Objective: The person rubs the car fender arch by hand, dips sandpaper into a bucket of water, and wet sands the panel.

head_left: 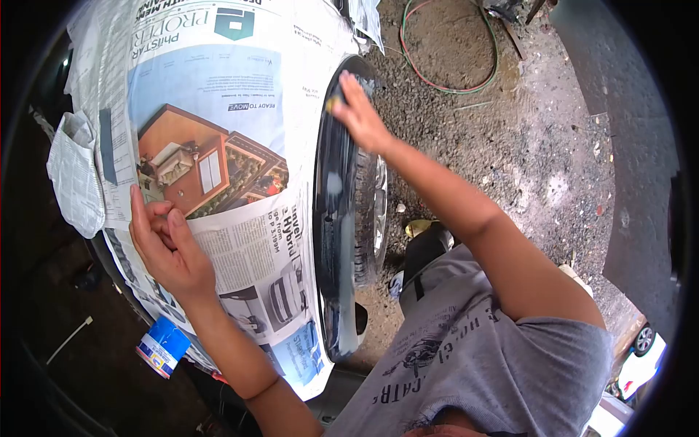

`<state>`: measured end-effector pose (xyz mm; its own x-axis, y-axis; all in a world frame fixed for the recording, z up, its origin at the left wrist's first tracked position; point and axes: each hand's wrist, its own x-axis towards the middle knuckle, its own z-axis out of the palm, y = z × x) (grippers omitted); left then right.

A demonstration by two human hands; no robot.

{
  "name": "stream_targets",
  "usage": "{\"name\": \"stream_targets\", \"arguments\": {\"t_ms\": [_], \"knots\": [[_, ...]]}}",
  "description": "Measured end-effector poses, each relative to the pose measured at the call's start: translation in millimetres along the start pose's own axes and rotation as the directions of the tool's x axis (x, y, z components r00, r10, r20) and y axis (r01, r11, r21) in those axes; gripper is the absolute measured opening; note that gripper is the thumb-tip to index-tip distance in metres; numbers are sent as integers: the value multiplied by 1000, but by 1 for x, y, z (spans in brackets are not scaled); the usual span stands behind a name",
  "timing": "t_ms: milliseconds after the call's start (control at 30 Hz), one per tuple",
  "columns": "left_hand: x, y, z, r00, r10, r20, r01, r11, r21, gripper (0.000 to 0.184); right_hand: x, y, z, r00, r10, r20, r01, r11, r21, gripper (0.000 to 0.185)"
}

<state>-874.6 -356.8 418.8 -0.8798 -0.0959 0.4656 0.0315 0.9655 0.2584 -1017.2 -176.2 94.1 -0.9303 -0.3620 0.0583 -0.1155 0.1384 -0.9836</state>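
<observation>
Newspaper sheets (240, 247) cover a car's body panel. Along their right edge runs a bare black wheel arch (331, 240) with dull grey patches. My right hand (364, 116) lies at the upper part of this arch, its fingers stretched along the surface. A small yellow piece (333, 104) shows at its thumb side, mostly hidden, so its kind is unclear. Over the left part of the newspaper is my left hand (171, 247), fingers apart and partly curled, holding nothing. Above it, a dark grey strip (108, 146) lies on the paper.
A tyre (364, 218) sits just right of the arch. A paper-wrapped bulge (76, 175) juts out at the left. Below my left hand is a blue can (164, 346). A red and green hose (496, 58) loops on the gravel ground (451, 131).
</observation>
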Motion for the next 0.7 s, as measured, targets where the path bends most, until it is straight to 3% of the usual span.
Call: {"name": "stream_targets", "arguments": {"t_ms": [100,167,233,300,367,400,500,600,700], "knots": [[0,0,1,1000,15,-3,-15,1000,13,52,34,24,-3,996,87,-4,-87,996,9,97],[3,0,1,1000,24,-7,-24,999,31,52,-8,-14,1,1000,17,-8,-17,1000,-21,94],[2,0,0,1000,17,7,-18,998,53,52,-67,-34,12,955,-296,8,295,950,-103,87],[2,0,0,1000,13,3,-13,999,36,53,-98,-46,7,931,-337,139,351,932,-95,84],[1,-1,-1,1000,11,2,-11,1000,26,53,-68,-18,2,899,-423,110,434,894,-109,82],[1,-1,0,1000,14,-2,-14,1000,24,53,-43,-4,4,915,-402,20,401,909,-114,81],[1,-2,1,1000,12,-7,-12,1000,-6,53,33,19,-14,1000,26,-6,-26,999,33,83],[2,-2,-1,1000,17,2,-18,1000,21,53,20,2,-8,999,39,-2,-39,999,-34,82],[1,-1,1,1000,11,-3,-11,1000,24,53,-69,-37,9,937,-344,67,349,933,-87,75]]}}
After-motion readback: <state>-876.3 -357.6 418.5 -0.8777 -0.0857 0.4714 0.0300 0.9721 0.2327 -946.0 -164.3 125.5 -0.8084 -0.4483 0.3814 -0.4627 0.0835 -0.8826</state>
